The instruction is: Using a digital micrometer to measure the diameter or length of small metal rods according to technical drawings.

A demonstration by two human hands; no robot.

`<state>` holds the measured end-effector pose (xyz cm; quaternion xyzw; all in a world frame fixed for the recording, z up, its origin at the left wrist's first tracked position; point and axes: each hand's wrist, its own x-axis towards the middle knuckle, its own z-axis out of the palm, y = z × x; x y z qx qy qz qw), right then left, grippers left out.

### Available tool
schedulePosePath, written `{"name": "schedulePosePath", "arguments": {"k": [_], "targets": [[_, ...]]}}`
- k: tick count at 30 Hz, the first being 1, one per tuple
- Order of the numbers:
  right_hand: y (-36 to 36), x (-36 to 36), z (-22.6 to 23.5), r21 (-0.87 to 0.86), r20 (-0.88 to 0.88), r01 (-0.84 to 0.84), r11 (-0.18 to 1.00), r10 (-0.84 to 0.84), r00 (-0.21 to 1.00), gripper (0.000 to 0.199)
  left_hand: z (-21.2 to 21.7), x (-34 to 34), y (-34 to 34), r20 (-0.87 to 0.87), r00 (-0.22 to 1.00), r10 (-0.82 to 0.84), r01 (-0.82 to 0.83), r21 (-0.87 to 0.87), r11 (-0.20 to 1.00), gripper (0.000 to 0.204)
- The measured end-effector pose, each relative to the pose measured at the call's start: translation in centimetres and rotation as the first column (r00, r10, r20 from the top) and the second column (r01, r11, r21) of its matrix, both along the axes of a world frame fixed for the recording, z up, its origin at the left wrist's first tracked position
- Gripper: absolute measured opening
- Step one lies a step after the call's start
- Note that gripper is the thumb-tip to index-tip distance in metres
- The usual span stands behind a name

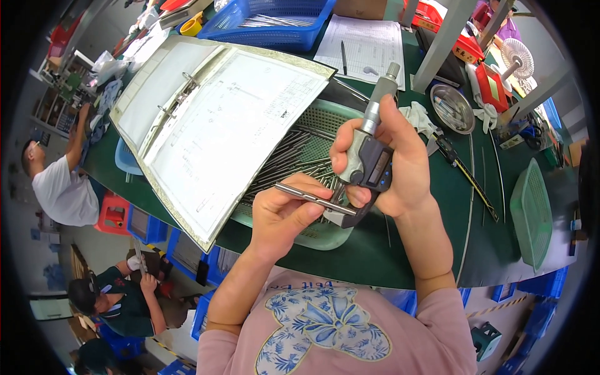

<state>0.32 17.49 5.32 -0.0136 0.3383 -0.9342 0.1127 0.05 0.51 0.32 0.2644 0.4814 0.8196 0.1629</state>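
Note:
My left hand [284, 215] pinches a slim metal rod [306, 195] between thumb and fingers. The rod's right end lies at the measuring jaws of a digital micrometer [374, 159]; whether the jaws touch it I cannot tell. My right hand [400, 150] wraps round the micrometer's frame, its thumb up along the barrel. Beneath both hands is a green plastic basket [331, 236] holding many similar metal rods [294, 159]. An open ring binder [212, 119] with a drawing sheet rests tilted over the basket's left part and hides some of it.
A blue basket [300, 37] of rods and a paper form [375, 47] with a pen [343, 57] lie at the back. To the right are a round metal dish [451, 107], a caliper [465, 165] and another green basket [531, 215]. Other people sit at left.

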Motion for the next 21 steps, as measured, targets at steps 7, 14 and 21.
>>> {"name": "schedulePosePath", "arguments": {"k": [7, 14, 21], "targets": [[0.0, 0.1, 0.3, 0.051, -0.017, 0.017, 0.999, -0.016, 1.0, 0.059, 0.0, 0.2, -0.2, 0.001, 1.0, -0.002, 0.002, -0.019, 1.0, 0.018], [0.0, 0.1, 0.1, 0.011, -0.022, 0.007, 1.0, -0.006, 1.0, 0.063, 0.5, 0.7, -0.3, 0.072, 0.997, 0.041, -0.038, -0.039, 0.999, 0.025], [0.0, 0.3, 0.3, 0.086, -0.033, 0.032, 0.996, -0.029, 0.999, 0.06, 1.7, 0.6, -0.7, 0.153, 0.972, 0.176, -0.163, -0.094, 0.982, 0.016]]}}
